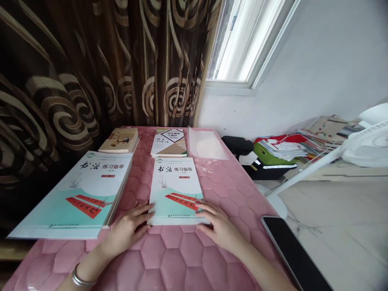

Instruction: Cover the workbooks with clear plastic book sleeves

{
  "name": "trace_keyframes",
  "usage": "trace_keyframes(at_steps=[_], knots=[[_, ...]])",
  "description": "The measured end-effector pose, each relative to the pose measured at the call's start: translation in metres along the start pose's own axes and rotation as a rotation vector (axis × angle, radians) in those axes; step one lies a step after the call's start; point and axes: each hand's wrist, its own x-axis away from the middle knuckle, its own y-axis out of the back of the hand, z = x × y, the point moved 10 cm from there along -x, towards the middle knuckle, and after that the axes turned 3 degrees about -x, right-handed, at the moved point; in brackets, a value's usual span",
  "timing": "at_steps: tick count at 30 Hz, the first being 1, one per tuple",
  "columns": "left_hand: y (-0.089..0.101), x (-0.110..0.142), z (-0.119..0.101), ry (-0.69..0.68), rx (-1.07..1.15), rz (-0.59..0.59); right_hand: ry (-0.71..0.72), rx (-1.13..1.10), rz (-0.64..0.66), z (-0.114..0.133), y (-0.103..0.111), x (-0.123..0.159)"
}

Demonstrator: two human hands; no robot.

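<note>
We're looking down at a pink quilted tabletop (182, 258), and both hands are on the middle workbook (176, 190). Our left hand (129, 226) lies flat and open against its near left corner, fingertips touching the edge. Our right hand (220, 226) is spread open too, fingers resting on the near right corner of the cover. Neither hand is gripping anything; they press and steady, that's all. There's a bracelet (79, 279) on the left wrist.

The workbook lies flat at the centre of the tabletop, just beside a stack of matching workbooks (81, 194) on the left, with a narrow strip of pink between them. Beyond it sit a brown book (119, 140), a textbook with a diamond on its cover (169, 142) and a clear plastic sleeve (206, 143).

What could go wrong, by our reckoning? The quilted cover is soft and smooth, so uneven pressure from the two hands could skew the workbook or slide it into the stack at left. A lifted thin cover could crease, too. And the dark tablet (294, 252) to the right sits close to our right forearm; a careless elbow could knock it.

The workbook's long axis runs away from us toward the curtain (75, 68). Its title end is at the far side, the bottom edge nearest us, so it reads upright from here.
</note>
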Motion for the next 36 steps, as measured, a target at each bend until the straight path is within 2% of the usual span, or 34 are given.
trace_keyframes(at_steps=[6, 12, 17, 23, 27, 30, 36], knots=[[0.002, 0.000, -0.001, 0.003, 0.031, 0.001, -0.062, -0.035, 0.059, -0.022, 0.010, 0.015], [0.006, -0.003, -0.003, 0.018, -0.015, -0.010, -0.062, -0.064, 0.106, -0.028, 0.012, 0.018], [0.002, -0.013, -0.015, 0.045, -0.051, -0.053, -0.030, 0.018, 0.082, -0.009, 0.010, 0.009], [-0.022, -0.043, -0.053, 0.043, -0.022, 0.003, -0.050, 0.128, 0.013, 0.031, -0.018, -0.019], [-0.028, -0.054, -0.067, 0.037, 0.014, -0.009, -0.120, 0.158, -0.009, 0.035, -0.026, -0.027], [-0.028, -0.050, -0.061, 0.030, 0.011, -0.010, -0.108, 0.151, 0.028, 0.029, -0.024, -0.024], [-0.017, -0.025, -0.027, 0.033, 0.000, -0.012, -0.074, 0.115, 0.115, 0.003, -0.006, -0.007]])
